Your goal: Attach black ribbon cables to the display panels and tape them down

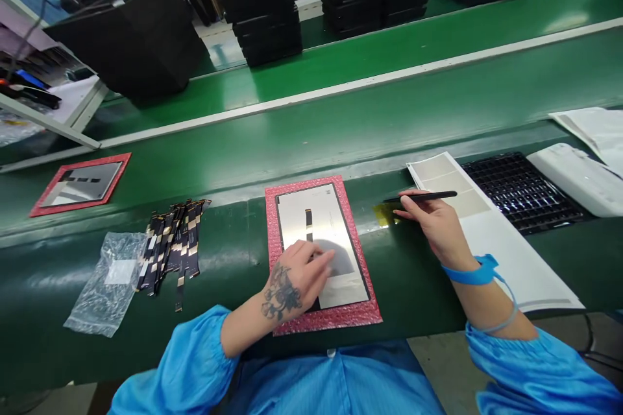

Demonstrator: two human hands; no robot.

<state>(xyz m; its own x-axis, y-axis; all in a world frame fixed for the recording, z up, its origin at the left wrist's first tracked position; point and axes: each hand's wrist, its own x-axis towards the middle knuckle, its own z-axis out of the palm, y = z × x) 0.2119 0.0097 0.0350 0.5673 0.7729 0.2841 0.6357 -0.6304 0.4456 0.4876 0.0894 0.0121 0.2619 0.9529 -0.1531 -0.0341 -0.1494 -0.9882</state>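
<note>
A flat silver-backed display panel lies on a pink bubble-wrap sheet in front of me. A narrow black and gold flex cable runs down the panel, its lower part hidden under my left hand. My left hand rests palm down over the panel, fingers stretched out and slightly apart. To the right, my right hand grips black tweezers held almost level, tips pointing left. Below those tips, small pieces of yellow transparent tape lie on the green bench, close to my fingertips.
Left of me are a pile of flex cables, a clear plastic bag and another panel on pink wrap. White sheets, a black gridded tray and a white case occupy the right. Black tray stacks stand behind.
</note>
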